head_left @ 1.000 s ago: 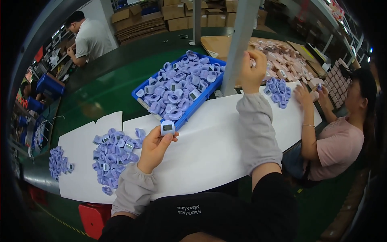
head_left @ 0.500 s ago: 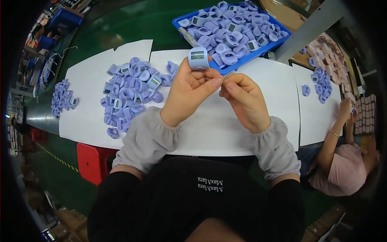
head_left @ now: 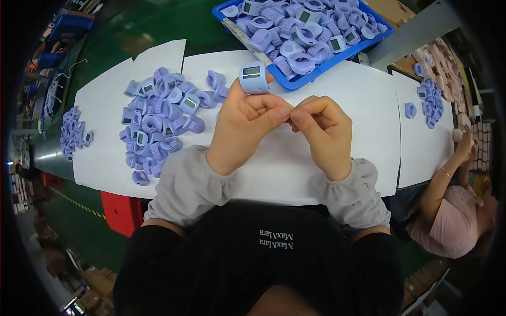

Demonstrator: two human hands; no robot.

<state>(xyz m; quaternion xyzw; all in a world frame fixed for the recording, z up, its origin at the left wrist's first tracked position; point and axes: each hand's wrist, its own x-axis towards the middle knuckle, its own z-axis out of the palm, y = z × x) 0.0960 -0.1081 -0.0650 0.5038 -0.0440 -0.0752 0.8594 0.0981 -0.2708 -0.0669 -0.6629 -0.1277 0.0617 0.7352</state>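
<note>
My left hand [head_left: 243, 124] is raised over the white-covered table, with a lilac watch-like device [head_left: 254, 79] looped over its upper fingers. The device's small grey screen faces up. Thumb and forefinger of my left hand are pressed together, meeting the fingertips of my right hand [head_left: 325, 129]. My right hand is closed in a pinch; whatever lies between the fingertips is too small or hidden to make out. Left of my hands, a heap of similar lilac devices [head_left: 153, 122] covers part of the white sheet [head_left: 274, 174].
Beyond my hands stands a blue tray [head_left: 311, 77] piled with more devices, close to a grey metal post [head_left: 406, 34]. Smaller heaps lie at far left [head_left: 71, 131] and right [head_left: 433, 104]. A co-worker [head_left: 448, 210] sits at the right; a red stool [head_left: 122, 211] is at lower left.
The view has shifted slightly, so the tray sits higher and the heap farther left. Both hands keep their fingertips together, and the device stays on my left hand.
</note>
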